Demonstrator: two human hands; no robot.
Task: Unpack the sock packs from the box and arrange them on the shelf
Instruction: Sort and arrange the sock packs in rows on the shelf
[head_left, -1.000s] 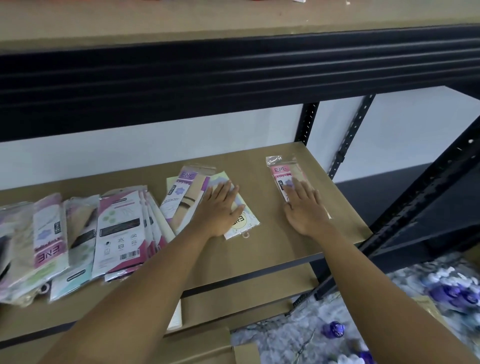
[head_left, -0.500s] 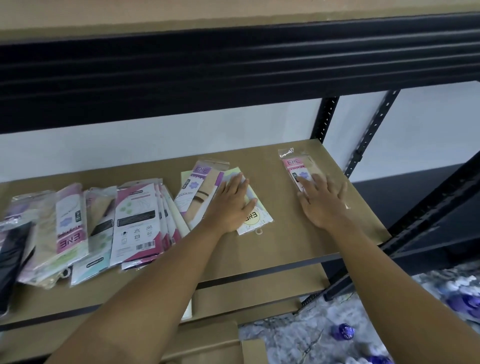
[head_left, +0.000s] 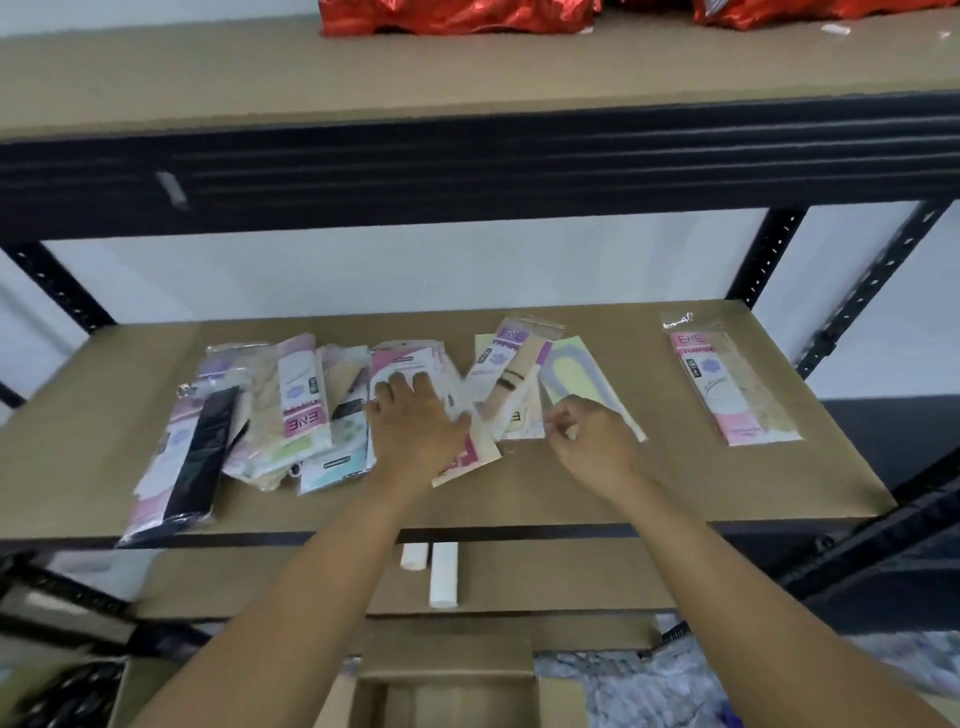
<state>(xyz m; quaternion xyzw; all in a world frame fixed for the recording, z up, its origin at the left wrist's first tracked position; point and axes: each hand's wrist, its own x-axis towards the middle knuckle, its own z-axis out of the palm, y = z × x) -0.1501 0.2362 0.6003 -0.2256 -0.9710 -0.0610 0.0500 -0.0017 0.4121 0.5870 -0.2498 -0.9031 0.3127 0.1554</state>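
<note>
Both our hands have left where they lay a second ago: the left has slid off the middle packs to the fanned pile, the right has come off the lone pack toward the middle. Nearest us, the box (head_left: 447, 699) sits open on the floor, seemingly emptied. On the shelf (head_left: 675, 488), our left hand (head_left: 415, 421) lies flat, fingers spread, pressing the pile (head_left: 291, 410) and holding nothing. Our right hand (head_left: 592, 436) curls, its grip pinched at the near edge of the middle packs (head_left: 514, 374), though blur hides whether it has one. Those packs run long axis away from us, just ahead of the right fingers. Farther right, well apart, lies the lone pack (head_left: 727, 384), nearer our right hand.
</note>
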